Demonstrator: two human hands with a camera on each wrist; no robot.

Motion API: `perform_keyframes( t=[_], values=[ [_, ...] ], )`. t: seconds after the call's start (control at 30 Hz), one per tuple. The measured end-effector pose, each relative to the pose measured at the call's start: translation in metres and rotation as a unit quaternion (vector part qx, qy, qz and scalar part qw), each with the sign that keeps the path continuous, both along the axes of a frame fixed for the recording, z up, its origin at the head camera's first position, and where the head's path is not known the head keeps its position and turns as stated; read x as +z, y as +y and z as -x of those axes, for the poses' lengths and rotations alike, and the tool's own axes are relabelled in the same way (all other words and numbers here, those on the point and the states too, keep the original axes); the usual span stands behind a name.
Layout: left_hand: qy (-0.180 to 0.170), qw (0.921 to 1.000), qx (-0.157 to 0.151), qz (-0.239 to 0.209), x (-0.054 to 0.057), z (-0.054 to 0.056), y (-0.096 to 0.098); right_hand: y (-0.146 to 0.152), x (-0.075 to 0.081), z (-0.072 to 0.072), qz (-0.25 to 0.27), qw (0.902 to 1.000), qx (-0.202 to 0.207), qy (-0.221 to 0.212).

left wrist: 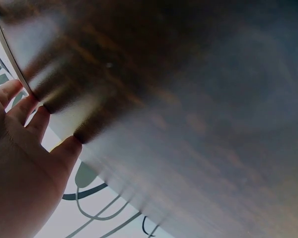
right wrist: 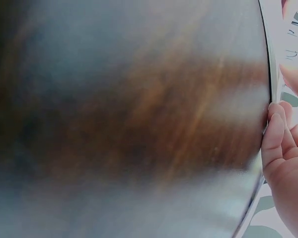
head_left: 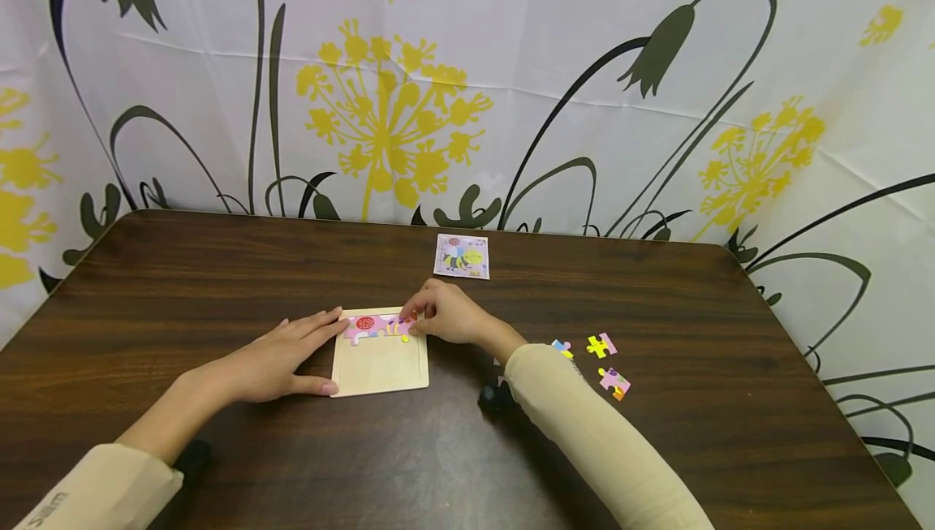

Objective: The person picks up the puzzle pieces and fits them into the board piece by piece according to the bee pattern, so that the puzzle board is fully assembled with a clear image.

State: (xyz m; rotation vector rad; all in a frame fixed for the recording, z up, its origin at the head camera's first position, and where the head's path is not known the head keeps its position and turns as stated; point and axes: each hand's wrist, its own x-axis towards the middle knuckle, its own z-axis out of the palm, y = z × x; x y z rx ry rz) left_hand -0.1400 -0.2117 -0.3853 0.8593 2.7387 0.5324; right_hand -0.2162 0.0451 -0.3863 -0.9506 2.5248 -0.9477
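A shallow wooden puzzle tray [head_left: 381, 372] lies on the table, with joined pink puzzle pieces [head_left: 365, 325] along its far edge. Against the tray's left side rests my left hand [head_left: 281, 355], its fingers fairly straight and the thumb at the near left corner. My right hand [head_left: 453, 312] is at the far right corner, where thumb and index finger pinch a pink puzzle piece [head_left: 411, 319] at the end of that row. Fingers partly cover this piece. In the wrist views, the left hand [left wrist: 27, 153] and right hand [right wrist: 288, 153] show at the tray's edge; the pieces are hidden there.
Loose puzzle pieces lie to the right: a yellow and pink one [head_left: 601, 345], a pink and orange one [head_left: 614, 382], and a blue and yellow one [head_left: 562, 348] partly behind the right sleeve. A bee picture card [head_left: 462, 256] lies near the far edge of the brown table [head_left: 292, 270].
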Motion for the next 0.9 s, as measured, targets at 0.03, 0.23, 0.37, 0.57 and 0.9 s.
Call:
perform_keyframes(
  t=[0.03,0.23,0.37,0.57,0.9],
  values=[
    [0.0,1.0,0.0,0.0,-0.0002,0.0,0.0001,-0.0001,0.0,0.0,-0.001,1.0,0.0,-0.001],
    [0.004,1.0,-0.003,0.002,-0.0009,0.0,-0.0002,-0.0001,-0.0001,0.0003,-0.01,0.9999,-0.005,-0.004],
    [0.004,1.0,-0.003,0.001,0.0,-0.0003,-0.0004,0.0001,-0.0007,0.0009,-0.011,0.9999,-0.007,-0.004],
    [0.0,1.0,-0.003,0.0,0.0006,-0.0004,-0.0001,0.0012,0.0002,0.0006,-0.01,0.9999,-0.003,-0.004],
    [-0.008,1.0,-0.003,0.002,0.002,-0.0007,0.0,0.0019,0.0004,-0.0003,-0.012,0.9999,-0.006,0.005]
  ],
)
